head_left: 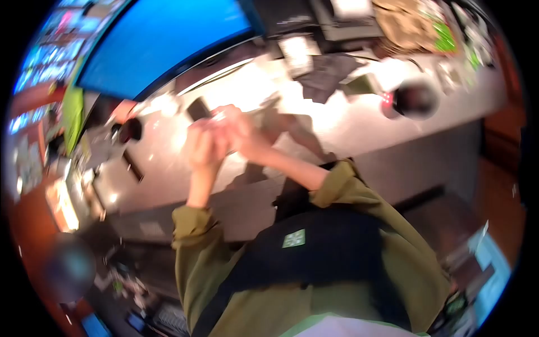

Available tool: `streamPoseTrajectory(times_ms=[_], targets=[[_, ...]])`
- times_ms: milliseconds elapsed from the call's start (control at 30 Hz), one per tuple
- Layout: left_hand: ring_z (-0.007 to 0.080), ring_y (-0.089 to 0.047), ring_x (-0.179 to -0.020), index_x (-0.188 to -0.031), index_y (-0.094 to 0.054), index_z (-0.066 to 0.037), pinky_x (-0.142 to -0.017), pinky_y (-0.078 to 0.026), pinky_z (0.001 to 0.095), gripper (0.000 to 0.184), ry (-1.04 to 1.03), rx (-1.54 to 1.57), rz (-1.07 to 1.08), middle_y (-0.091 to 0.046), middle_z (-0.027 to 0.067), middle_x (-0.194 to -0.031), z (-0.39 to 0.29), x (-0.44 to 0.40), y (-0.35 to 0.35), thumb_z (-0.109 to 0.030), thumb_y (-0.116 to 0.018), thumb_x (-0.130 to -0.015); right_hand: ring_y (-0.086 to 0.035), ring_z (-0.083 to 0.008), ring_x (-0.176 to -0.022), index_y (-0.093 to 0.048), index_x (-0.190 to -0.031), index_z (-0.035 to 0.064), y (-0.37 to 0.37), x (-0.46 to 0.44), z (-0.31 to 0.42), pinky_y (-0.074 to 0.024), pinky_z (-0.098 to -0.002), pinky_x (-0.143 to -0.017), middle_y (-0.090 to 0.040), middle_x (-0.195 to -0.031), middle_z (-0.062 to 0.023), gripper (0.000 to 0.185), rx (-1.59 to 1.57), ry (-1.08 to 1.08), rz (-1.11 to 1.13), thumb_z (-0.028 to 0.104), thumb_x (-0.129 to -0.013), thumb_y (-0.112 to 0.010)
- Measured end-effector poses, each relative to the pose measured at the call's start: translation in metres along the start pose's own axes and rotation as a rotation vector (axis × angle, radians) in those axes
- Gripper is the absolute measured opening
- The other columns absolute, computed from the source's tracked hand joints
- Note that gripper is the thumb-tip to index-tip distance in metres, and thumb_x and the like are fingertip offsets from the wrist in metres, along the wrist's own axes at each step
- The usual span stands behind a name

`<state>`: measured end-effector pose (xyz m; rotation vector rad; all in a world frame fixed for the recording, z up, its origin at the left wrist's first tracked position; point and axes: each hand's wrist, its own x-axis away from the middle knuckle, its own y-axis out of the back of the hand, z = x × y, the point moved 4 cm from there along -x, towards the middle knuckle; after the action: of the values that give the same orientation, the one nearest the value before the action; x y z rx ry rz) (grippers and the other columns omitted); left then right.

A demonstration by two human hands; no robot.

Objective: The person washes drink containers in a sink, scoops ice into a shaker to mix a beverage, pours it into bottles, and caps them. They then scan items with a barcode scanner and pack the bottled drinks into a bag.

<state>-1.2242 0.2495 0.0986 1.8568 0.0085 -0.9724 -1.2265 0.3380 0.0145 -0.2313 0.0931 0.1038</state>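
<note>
Both of my hands meet above the light counter (pixel 163 185), in the head view left of centre. My left hand (pixel 203 143) and my right hand (pixel 234 130) press together with bent fingers, and motion blurs them. Whatever lies between them, if anything, is too small or hidden to name. Just behind the fingers, a small dark square object (pixel 198 109) shows. My shadow falls on the counter to the right of the hands.
A large blue screen (pixel 168 42) stands behind the counter. Dark cloth (pixel 323 77), a white paper (pixel 296 55) and a brown bag (pixel 401 25) lie at the back right. A dark round object (pixel 415 99) sits at the right, a dark stick-like item (pixel 133 165) at the left.
</note>
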Motion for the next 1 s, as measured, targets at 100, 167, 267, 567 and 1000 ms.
streamPoseTrajectory(times_ms=[100, 167, 267, 567, 1000], targets=[[0.0283, -0.059, -0.069, -0.07, -0.057, 0.0, -0.058, -0.049, 0.0339, 0.005, -0.074, -0.033, 0.035, -0.058, 0.0136, -0.074, -0.004, -0.007, -0.003, 0.002, -0.062, -0.071, -0.054, -0.0285, -0.087, -0.05, -0.112, 0.0037, 0.002, -0.003, 0.003, -0.0431, -0.0364, -0.078, -0.053, -0.099, -0.0139, 0.025, 0.219, 0.216, -0.101, 0.005, -0.087, -0.051], [0.0291, -0.059, -0.069, -0.071, -0.057, 0.001, -0.058, -0.049, 0.0341, 0.004, -0.129, -0.102, 0.134, -0.058, 0.0134, -0.074, -0.008, -0.01, -0.008, 0.001, -0.06, -0.073, -0.05, -0.03, -0.1, -0.049, -0.112, 0.0039, 0.008, 0.003, 0.011, -0.0378, -0.0383, -0.088, -0.054, -0.103, -0.0126, 0.022, 0.143, 0.149, -0.099, 0.009, -0.091, -0.044], [0.0301, -0.059, -0.07, -0.079, -0.06, 0.003, -0.061, -0.049, 0.0364, 0.005, -0.116, -0.106, 0.17, -0.059, 0.0137, -0.077, -0.007, -0.011, -0.006, 0.001, -0.059, -0.075, -0.048, -0.0349, -0.108, -0.046, -0.121, 0.0028, 0.008, 0.004, 0.001, -0.0373, -0.0414, -0.093, -0.052, -0.113, -0.0172, 0.032, 0.097, 0.124, -0.129, 0.015, -0.091, -0.047], [0.0313, -0.055, -0.093, -0.1, -0.059, 0.001, -0.082, -0.043, 0.0402, 0.018, -0.037, -0.207, 0.026, -0.06, 0.0146, -0.099, -0.086, -0.01, 0.02, -0.004, -0.055, -0.083, -0.054, -0.0328, -0.107, -0.05, -0.124, 0.0019, 0.151, 0.15, 0.013, -0.042, -0.0412, -0.093, -0.057, -0.114, -0.0186, 0.038, 0.178, -0.193, 0.135, 0.015, -0.089, -0.049], [0.0376, -0.056, -0.101, -0.114, -0.052, 0.002, -0.088, -0.044, 0.0413, 0.033, 0.09, 0.437, 0.761, -0.058, 0.0222, -0.11, -0.44, 0.136, -0.419, -0.014, -0.055, -0.085, -0.06, -0.0368, -0.081, -0.06, -0.094, 0.0004, 0.472, 0.502, -0.114, -0.0484, -0.045, -0.073, -0.061, -0.087, -0.0188, 0.019, 0.658, -0.615, -0.348, 0.014, -0.082, -0.053]])
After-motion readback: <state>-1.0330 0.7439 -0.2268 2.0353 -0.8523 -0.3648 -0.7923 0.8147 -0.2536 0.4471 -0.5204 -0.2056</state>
